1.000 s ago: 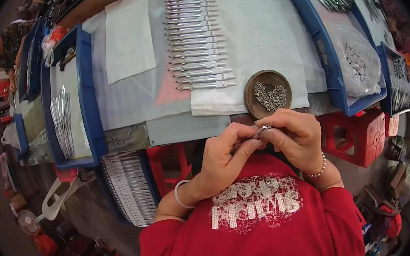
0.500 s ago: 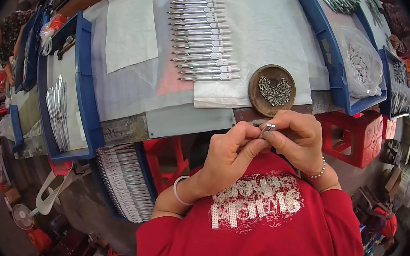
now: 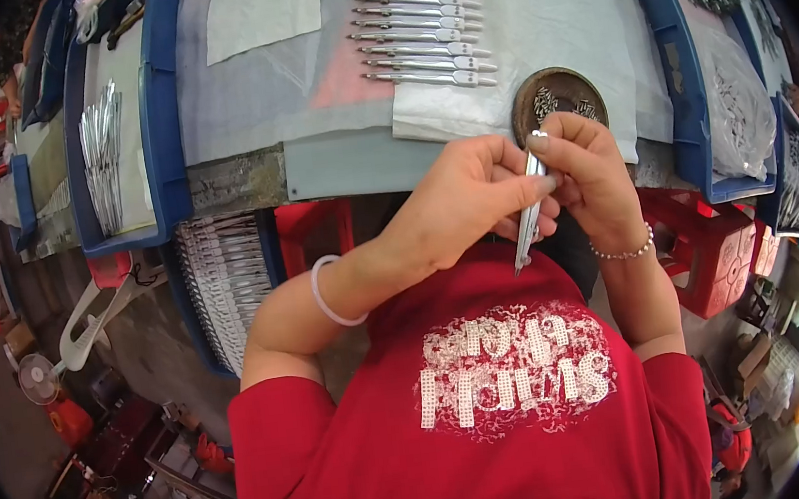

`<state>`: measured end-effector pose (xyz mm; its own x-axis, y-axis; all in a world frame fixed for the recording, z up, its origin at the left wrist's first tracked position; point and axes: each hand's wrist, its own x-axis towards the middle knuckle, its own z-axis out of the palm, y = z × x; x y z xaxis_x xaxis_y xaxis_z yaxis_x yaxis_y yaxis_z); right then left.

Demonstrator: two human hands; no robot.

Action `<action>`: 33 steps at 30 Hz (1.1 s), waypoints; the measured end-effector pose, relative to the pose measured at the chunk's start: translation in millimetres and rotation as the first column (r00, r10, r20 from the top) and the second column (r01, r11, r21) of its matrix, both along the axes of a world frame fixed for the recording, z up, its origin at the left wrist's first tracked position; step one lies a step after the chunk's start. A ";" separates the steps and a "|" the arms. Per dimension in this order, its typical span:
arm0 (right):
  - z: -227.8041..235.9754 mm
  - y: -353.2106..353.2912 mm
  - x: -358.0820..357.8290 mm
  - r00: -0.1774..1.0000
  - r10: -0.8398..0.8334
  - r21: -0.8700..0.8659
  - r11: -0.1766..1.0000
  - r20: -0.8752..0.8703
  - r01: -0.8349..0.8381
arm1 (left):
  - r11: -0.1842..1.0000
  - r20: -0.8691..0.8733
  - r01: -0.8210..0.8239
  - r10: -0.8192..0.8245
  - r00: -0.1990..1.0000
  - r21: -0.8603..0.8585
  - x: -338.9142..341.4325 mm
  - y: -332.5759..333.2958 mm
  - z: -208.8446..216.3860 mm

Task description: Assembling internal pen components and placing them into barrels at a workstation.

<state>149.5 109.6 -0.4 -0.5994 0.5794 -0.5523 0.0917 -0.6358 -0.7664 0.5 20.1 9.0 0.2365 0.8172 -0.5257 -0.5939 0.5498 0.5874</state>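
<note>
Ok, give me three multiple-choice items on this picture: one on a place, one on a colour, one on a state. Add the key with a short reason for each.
1. Where is the round brown dish of small metal parts?
A. On the bench edge just beyond the hands
B. On the floor
C. In the person's lap

2. What colour is the bangle on the left wrist?
A. Black
B. White
C. Green

3. How is the slim metal piece held?
A. Lying loose on the bench
B. Pinched between the fingers of both hands
C. Hanging from a hook

Key: 1 A, the dish sits by the white sheet above the right hand. 2 B, the band is plainly white. 3 B, the left hand and right hand both grip it.
</note>
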 end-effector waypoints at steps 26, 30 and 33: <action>-0.3 -0.2 23.5 0.979 -0.172 0.064 0.982 -0.108 0.179 | 0.989 -0.097 0.147 -0.148 0.984 -0.021 16.4 28.4 11.1; -6.7 4.4 39.1 0.958 -0.220 -0.020 0.975 -0.182 0.220 | 0.986 -0.080 0.160 -0.164 0.983 -0.050 28.8 39.2 11.8; -12.5 8.1 48.5 0.949 -0.266 -0.070 0.964 -0.172 0.257 | 0.981 -0.062 0.177 -0.182 0.981 -0.084 37.4 48.1 9.5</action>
